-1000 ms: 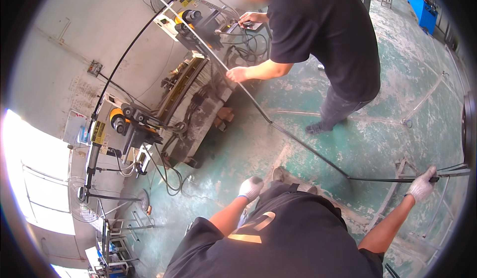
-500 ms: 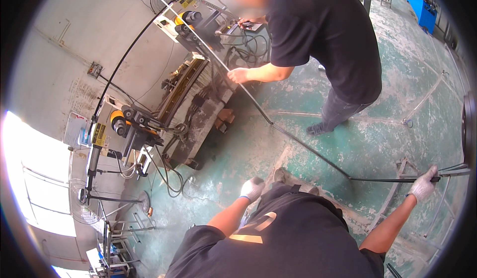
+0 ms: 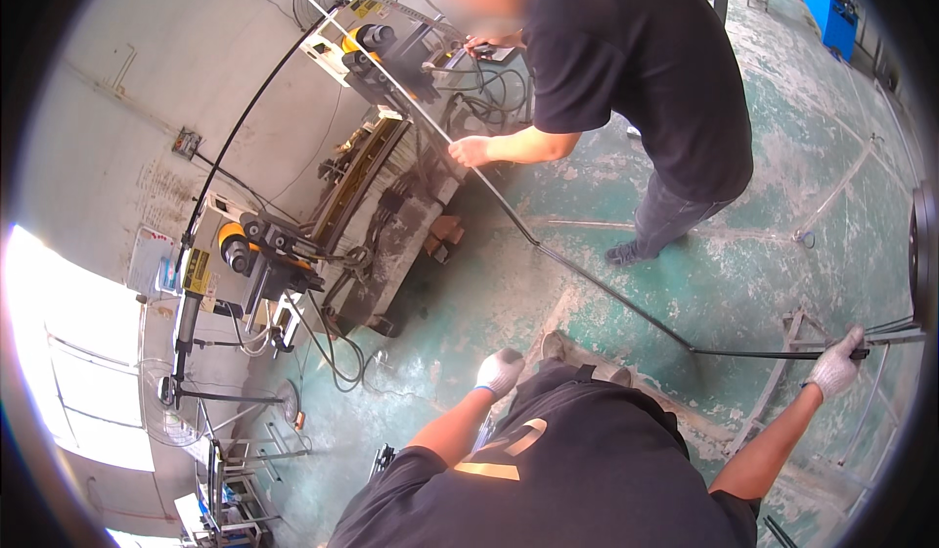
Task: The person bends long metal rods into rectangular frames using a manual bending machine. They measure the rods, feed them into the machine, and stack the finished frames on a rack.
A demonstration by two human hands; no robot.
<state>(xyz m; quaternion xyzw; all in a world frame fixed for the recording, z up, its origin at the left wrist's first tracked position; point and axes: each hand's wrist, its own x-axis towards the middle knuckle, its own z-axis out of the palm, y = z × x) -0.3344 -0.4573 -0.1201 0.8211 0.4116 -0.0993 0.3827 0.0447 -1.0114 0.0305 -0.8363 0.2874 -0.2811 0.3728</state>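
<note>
Two people share a broad green floor (image 3: 812,137), its paint worn into pale patches, and beside it we see the off-white wall (image 3: 225,68) with a bright window (image 3: 83,342) low on the left. Along that wall stands a long machine (image 3: 401,240), carrying yellow-and-black heads (image 3: 234,243). A co-worker (image 3: 641,68) in dark clothes leans toward the machine's far end, across from us. Our bent metal bar (image 3: 606,292), long and thin, spans the gap between us: from our right side it runs nearly level to one bend, slants up leftward to a second, then passes through the co-worker's near hand (image 3: 470,151) and on past the farther head. At the upper right we make out a blue cabinet (image 3: 827,12). Smaller still, our right hand (image 3: 834,364), gloved in white, is closed around the bar close to its right-hand end, fingers wrapped over it, arm stretched out to the side. Our left hand (image 3: 500,373), gloved likewise, is well apart from the bar, near our waist; its fingers look curled, but we cannot tell whether they enclose anything. The co-worker's near hand grips the bar; the other is partly hidden beside the machine, so we cannot tell how its fingers stand.
</note>
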